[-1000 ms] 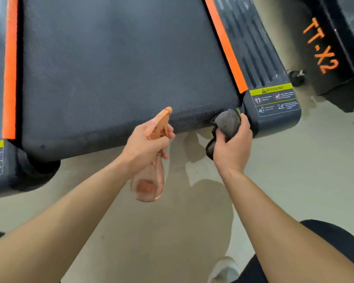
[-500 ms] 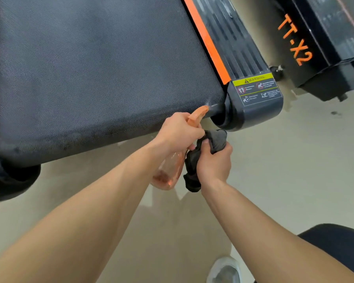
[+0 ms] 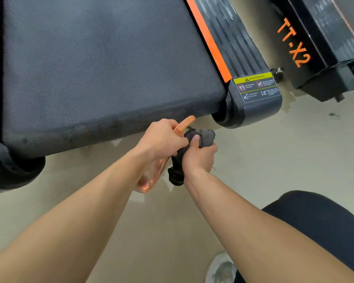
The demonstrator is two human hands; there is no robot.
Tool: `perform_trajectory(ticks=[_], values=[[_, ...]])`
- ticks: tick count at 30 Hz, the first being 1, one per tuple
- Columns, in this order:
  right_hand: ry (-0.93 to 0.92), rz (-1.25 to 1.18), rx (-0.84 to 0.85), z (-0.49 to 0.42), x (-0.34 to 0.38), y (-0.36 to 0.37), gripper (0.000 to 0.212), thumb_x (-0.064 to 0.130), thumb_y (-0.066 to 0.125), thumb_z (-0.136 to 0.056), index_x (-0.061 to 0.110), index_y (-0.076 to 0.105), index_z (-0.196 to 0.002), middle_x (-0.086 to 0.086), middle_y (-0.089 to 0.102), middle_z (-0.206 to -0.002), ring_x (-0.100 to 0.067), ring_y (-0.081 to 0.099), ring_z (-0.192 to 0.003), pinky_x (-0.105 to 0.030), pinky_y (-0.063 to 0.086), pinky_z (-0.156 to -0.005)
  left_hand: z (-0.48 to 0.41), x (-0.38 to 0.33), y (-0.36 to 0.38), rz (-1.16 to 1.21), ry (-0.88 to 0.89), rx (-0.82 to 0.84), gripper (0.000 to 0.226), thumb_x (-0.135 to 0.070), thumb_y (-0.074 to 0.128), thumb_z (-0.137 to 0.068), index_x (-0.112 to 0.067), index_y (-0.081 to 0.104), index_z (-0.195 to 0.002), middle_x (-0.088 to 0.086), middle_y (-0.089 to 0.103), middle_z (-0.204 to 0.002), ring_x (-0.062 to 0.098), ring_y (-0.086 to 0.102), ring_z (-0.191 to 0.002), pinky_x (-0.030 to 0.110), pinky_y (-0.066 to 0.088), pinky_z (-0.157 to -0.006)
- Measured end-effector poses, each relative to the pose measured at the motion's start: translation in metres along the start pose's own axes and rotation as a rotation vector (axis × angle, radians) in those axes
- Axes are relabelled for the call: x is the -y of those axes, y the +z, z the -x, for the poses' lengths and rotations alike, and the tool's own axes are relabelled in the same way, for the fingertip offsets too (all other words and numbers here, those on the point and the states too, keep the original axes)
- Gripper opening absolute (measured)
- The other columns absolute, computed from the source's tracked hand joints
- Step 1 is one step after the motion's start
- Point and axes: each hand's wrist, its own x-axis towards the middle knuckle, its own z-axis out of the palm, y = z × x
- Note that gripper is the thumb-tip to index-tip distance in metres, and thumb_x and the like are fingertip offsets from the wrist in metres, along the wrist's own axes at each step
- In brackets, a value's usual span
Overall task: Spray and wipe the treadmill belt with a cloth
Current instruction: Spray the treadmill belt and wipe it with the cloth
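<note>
- Just off the rear edge of the treadmill belt (image 3: 110,68), the left hand (image 3: 161,139) grips an orange spray bottle (image 3: 151,176), nozzle toward the belt.
- The right hand (image 3: 198,158) clutches a bunched dark cloth (image 3: 202,135), touching the left hand, above the floor (image 3: 294,150).

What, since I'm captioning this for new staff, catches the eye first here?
At centre, the left hand grips an orange spray bottle beside the right hand, which holds a dark cloth. Above them the treadmill belt fills the upper left, a yellow warning label beside its near right corner.
</note>
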Motion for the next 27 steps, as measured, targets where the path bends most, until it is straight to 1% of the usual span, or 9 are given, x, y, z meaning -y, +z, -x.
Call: perform_trajectory(ticks=[2,6,10,13,16,19,21,25,27], values=[[-0.003,0.004,-0.012,-0.003,0.001,-0.002,0.05,0.044,0.051,-0.101,0.01,0.042,-0.137,-0.016,0.063,-0.127,-0.039,0.06,-0.114,-0.044,0.049,-0.093,0.002,0.003,-0.003,-0.005,0.004,0.005,0.006,-0.018,0.069,-0.077,-0.019,0.068,-0.083,-0.008,0.068,-0.055,0.009,0.07,-0.049,0.021,0.055,-0.058],[-0.018,-0.033,-0.093,-0.019,0.016,-0.013,0.051,0.044,0.046,-0.103,0.004,0.041,-0.136,-0.021,0.06,-0.131,-0.041,0.058,-0.117,-0.04,0.043,-0.09,0.013,0.017,-0.014,-0.007,-0.043,-0.007,0.005,-0.017,0.069,-0.078,-0.02,0.068,-0.081,-0.001,0.073,-0.067,0.012,0.073,-0.051,0.02,0.049,-0.047],[-0.058,-0.187,-0.167,-0.026,0.031,-0.016,0.049,0.044,0.047,-0.103,0.007,0.044,-0.135,-0.017,0.061,-0.129,-0.036,0.059,-0.115,-0.033,0.039,-0.084,0.024,0.037,-0.029,-0.023,-0.111,-0.047,0.006,-0.019,0.07,-0.078,-0.022,0.066,-0.081,0.002,0.076,-0.072,0.012,0.073,-0.052,0.024,0.054,-0.056],[-0.336,-0.306,-0.191,-0.027,0.048,-0.003,0.049,0.033,0.054,-0.101,0.004,0.044,-0.139,-0.016,0.06,-0.132,-0.032,0.058,-0.121,-0.027,0.042,-0.095,0.034,0.046,-0.046,0.08,-0.109,-0.063,0.009,-0.011,0.07,-0.08,-0.019,0.069,-0.084,0.0,0.075,-0.08,0.015,0.073,-0.052,0.017,0.047,-0.046],[-0.63,-0.202,-0.206,-0.028,0.064,0.024,0.062,0.027,0.057,-0.094,0.0,0.042,-0.148,-0.025,0.049,-0.14,-0.036,0.046,-0.131,-0.029,0.031,-0.109,0.044,0.051,-0.067,0.201,-0.081,-0.077,0.014,-0.005,0.068,-0.08,-0.017,0.071,-0.087,0.004,0.073,-0.086,0.02,0.07,-0.055,0.016,0.049,-0.048],[-0.719,-0.074,-0.324,-0.03,0.07,0.058,0.059,0.031,0.055,-0.094,0.007,0.049,-0.147,-0.027,0.046,-0.143,-0.042,0.044,-0.132,-0.043,0.029,-0.113,0.051,0.055,-0.083,0.302,-0.055,-0.094,0.034,-0.01,0.065,-0.072,-0.014,0.073,-0.104,-0.001,0.072,-0.088,0.018,0.065,-0.054,0.017,0.049,-0.05],[-0.741,-0.039,-0.36,-0.015,0.057,0.078,0.057,0.033,0.052,-0.094,0.007,0.05,-0.146,-0.026,0.045,-0.146,-0.045,0.042,-0.134,-0.046,0.027,-0.115,0.054,0.06,-0.093,0.324,-0.034,-0.125,0.051,-0.014,0.059,-0.064,-0.015,0.073,-0.114,-0.001,0.073,-0.09,0.014,0.063,-0.053,0.018,0.051,-0.051],[-1.137,0.235,-0.091,0.038,-0.007,0.104,0.057,0.031,0.056,-0.096,0.014,0.041,-0.149,-0.024,0.037,-0.154,-0.048,0.028,-0.145,-0.055,0.025,-0.119,0.053,0.072,-0.111,0.364,-0.021,-0.178,0.055,-0.014,0.057,-0.064,-0.021,0.072,-0.116,-0.002,0.073,-0.089,0.014,0.063,-0.054,0.018,0.05,-0.051],[-1.281,0.35,-0.039,0.031,-0.019,0.107,0.059,0.035,0.055,-0.095,0.02,0.037,-0.148,-0.022,0.037,-0.156,-0.045,0.027,-0.146,-0.057,0.028,-0.117,0.049,0.076,-0.115,0.361,-0.029,-0.187,0.055,-0.014,0.058,-0.063,-0.021,0.072,-0.116,-0.003,0.074,-0.089,0.015,0.065,-0.053,0.017,0.05,-0.051]])
